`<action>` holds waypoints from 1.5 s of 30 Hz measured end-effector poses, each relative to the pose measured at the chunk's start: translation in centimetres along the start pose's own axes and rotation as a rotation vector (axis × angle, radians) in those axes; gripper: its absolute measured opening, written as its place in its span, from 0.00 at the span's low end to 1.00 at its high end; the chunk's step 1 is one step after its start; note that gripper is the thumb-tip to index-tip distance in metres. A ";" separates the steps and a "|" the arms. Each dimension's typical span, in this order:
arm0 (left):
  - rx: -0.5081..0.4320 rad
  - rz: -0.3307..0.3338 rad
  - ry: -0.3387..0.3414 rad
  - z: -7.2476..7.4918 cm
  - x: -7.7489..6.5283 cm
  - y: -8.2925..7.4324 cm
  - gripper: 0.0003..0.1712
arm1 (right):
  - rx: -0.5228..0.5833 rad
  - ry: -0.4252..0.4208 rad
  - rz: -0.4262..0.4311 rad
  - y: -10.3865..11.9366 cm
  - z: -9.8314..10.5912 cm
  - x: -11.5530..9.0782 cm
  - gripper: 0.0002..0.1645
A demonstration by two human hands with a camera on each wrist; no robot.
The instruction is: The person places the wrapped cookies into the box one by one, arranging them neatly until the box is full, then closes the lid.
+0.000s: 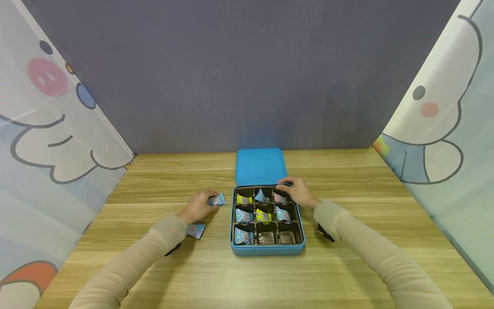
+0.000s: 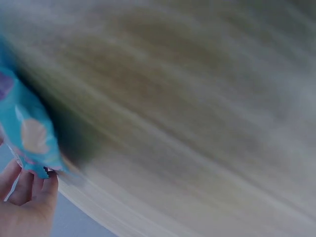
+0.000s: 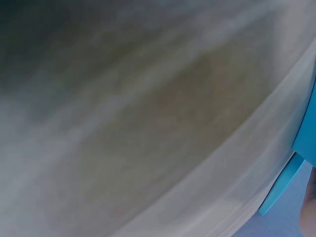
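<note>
Blue box (image 1: 267, 250) compartments (image 1: 287, 237), head view only

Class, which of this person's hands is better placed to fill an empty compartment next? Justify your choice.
Probably the left hand: it holds a blue packet beside the tin, whose near row has two empty compartments. The right hand touches the tin's far right corner, with no packet visible in it.

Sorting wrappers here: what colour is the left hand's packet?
The packet is mostly turquoise, best seen in the left wrist view.
</note>
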State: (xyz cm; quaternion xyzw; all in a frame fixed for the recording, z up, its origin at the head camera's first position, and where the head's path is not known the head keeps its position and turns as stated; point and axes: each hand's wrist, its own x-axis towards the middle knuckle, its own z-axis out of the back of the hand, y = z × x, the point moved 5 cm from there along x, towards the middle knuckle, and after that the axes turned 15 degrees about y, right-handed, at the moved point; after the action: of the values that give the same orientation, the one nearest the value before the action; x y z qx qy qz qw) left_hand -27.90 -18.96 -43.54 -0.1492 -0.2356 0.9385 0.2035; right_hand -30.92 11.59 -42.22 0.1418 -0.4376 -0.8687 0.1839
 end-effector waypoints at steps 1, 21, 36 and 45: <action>0.005 -0.002 -0.003 0.0 0.0 0.0 0.25 | 0.001 -0.001 -0.001 0.0 0.0 0.0 0.15; 0.024 -0.014 -0.002 0.1 -0.4 0.0 0.24 | -0.099 0.057 0.012 0.7 -0.1 0.0 0.15; 0.031 -0.033 -0.006 0.5 -0.5 -0.6 0.24 | -0.120 0.029 0.012 1.1 0.3 -0.1 0.15; -0.041 -0.021 -0.011 0.7 -1.1 -1.3 0.24 | -0.102 0.034 -0.009 0.6 0.1 -0.2 0.15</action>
State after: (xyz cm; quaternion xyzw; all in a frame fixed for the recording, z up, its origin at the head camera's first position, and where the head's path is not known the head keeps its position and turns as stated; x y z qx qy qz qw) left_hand -26.79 -18.70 -42.14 -0.1456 -0.2573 0.9322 0.2089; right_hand -30.69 11.38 -41.66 0.1492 -0.3890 -0.8880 0.1944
